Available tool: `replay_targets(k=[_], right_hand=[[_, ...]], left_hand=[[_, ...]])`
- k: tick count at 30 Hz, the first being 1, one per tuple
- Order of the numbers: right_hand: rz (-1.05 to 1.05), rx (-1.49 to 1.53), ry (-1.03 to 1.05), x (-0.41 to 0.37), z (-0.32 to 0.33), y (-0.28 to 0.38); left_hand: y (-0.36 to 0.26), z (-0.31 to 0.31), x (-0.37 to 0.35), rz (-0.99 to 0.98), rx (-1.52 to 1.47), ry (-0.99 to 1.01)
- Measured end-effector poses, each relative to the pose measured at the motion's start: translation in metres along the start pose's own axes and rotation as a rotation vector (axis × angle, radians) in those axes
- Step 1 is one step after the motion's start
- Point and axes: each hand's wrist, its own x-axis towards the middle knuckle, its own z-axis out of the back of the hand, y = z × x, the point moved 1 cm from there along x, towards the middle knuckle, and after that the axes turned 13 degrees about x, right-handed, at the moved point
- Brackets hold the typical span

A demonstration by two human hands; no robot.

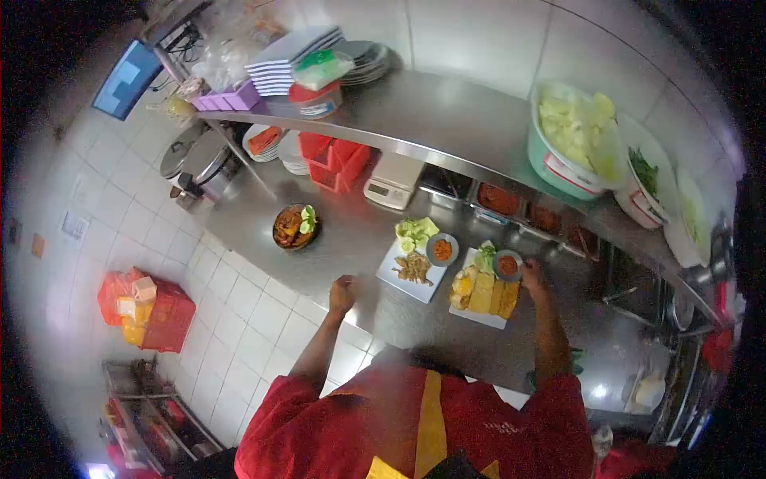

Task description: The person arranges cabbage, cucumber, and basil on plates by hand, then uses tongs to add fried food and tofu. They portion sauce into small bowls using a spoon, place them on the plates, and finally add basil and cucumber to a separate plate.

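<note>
Fingers of the right hand (533, 275) reach the rim of the small sauce bowl (507, 264), but at this size I cannot tell whether they pinch it or only touch it. That bowl sits at the far corner of the white plate (479, 317), beside the leafy greens (485, 254) and just beyond the yellow fried pieces (483, 294). By my reading the bowl is being seated. It is best kept level and set flat on bare plate, not propped on the food, so the red sauce stays in. The left hand (343, 294) rests at the edge of the steel counter (399, 319), fingers curled together, holding nothing I can see. Just to its left stands a second plate (388, 267) with its own sauce bowl (441, 249). Fisheye blur hides the fingertips and what the fried pieces are, and the trays (499, 198) under the shelf are too dim to read
</note>
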Motion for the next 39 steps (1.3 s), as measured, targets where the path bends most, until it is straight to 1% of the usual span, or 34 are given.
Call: replay_targets(k=[1,2,3,4,5,6,7,8,9,10,11,13,14,15,17,18,19,20,21,23,24,26,28,30,31,33,35,36,37,38,39], right_hand=[[0.285,-0.19,0.024,0.025,0.005,-0.026],[0.554,-0.359,-0.002,0.051,0.011,-0.054],[0.395,-0.246,0.014,0.013,-0.002,-0.017],[0.234,-0.129,0.012,-0.031,-0.017,0.027],[0.08,-0.021,-0.008,-0.088,-0.039,0.083],[0.082,-0.02,-0.008,-0.09,-0.043,0.085],[0.079,0.083,-0.026,-0.093,-0.043,0.086],[0.075,0.187,-0.047,-0.097,-0.042,0.087],[0.072,0.187,-0.059,-0.1,-0.045,0.088],[0.12,0.055,-0.104,-0.101,-0.049,0.088],[0.161,-0.078,-0.155,-0.102,-0.05,0.088],[0.45,-0.323,-0.135,-0.084,-0.045,0.064],[0.376,-0.271,-0.088,-0.078,-0.042,0.062],[0.309,-0.217,-0.038,-0.073,-0.043,0.065],[0.232,-0.227,-0.131,-0.103,-0.05,0.096],[0.227,-0.225,-0.139,-0.093,-0.047,0.087],[0.412,-0.271,-0.184,-0.074,-0.046,0.07],[0.598,-0.317,-0.227,-0.064,-0.046,0.059],[0.597,-0.317,-0.227,-0.07,-0.049,0.066],[0.382,-0.585,-0.226,-0.09,-0.055,0.087],[0.382,-0.586,-0.23,-0.09,-0.054,0.085],[0.514,-0.546,-0.24,-0.086,-0.051,0.071],[0.502,-0.53,-0.21,-0.085,-0.049,0.068],[0.492,-0.512,-0.178,-0.092,-0.05,0.069],[0.515,-0.506,-0.189,-0.102,-0.053,0.075],[0.537,-0.502,-0.196,-0.113,-0.056,0.086],[0.418,-0.531,-0.158,-0.117,-0.058,0.091],[0.416,-0.531,-0.158,-0.12,-0.057,0.091],[0.489,-0.446,-0.175,-0.125,-0.055,0.092],[0.563,-0.36,-0.193,-0.128,-0.054,0.094],[0.563,-0.361,-0.193,-0.126,-0.053,0.092]], left_hand=[[-0.009,0.003,-0.01,-0.006,0.002,0.021],[-0.027,0.012,-0.02,0.045,0.018,0.006],[-0.039,0.019,-0.028,0.099,0.036,-0.015],[-0.04,0.02,-0.032,0.086,-0.013,-0.016],[-0.045,0.022,-0.038,0.084,-0.011,-0.018],[-0.048,0.024,-0.044,0.126,-0.026,-0.002],[-0.053,0.023,-0.05,0.168,-0.043,0.017],[-0.058,0.023,-0.055,0.166,-0.045,0.024],[-0.059,0.023,-0.059,0.114,-0.07,0.083],[-0.06,0.021,-0.064,0.062,-0.093,0.149],[-0.063,0.017,-0.066,0.058,-0.092,0.174],[-0.073,0.0,-0.07,0.081,-0.326,0.194],[-0.071,-0.008,-0.065,0.067,-0.131,0.211],[-0.082,-0.018,-0.067,0.065,-0.127,0.248],[-0.114,-0.033,-0.076,-0.043,-0.175,0.331],[-0.118,-0.044,-0.078,-0.164,-0.309,0.386],[-0.118,-0.061,-0.072,-0.219,-0.116,0.449],[-0.115,-0.08,-0.066,-0.337,-0.059,0.438],[-0.115,-0.096,-0.063,-0.454,-0.002,0.426],[-0.144,-0.105,-0.071,-0.469,-0.001,0.439],[-0.155,-0.106,-0.075,-0.485,-0.001,0.448],[-0.163,-0.106,-0.075,-0.473,0.027,0.455],[-0.166,-0.105,-0.075,-0.46,0.056,0.46],[-0.168,-0.099,-0.074,-0.658,-0.015,0.391],[-0.168,-0.097,-0.072,-0.661,-0.016,0.392],[-0.163,-0.092,-0.072,-0.511,-0.069,0.44],[-0.157,-0.088,-0.069,-0.468,-0.036,0.45],[-0.153,-0.087,-0.068,-0.427,-0.003,0.46],[-0.15,-0.087,-0.067,-0.426,-0.004,0.461],[-0.145,-0.087,-0.066,-0.338,-0.03,0.461],[-0.147,-0.085,-0.067,-0.25,-0.057,0.461]])
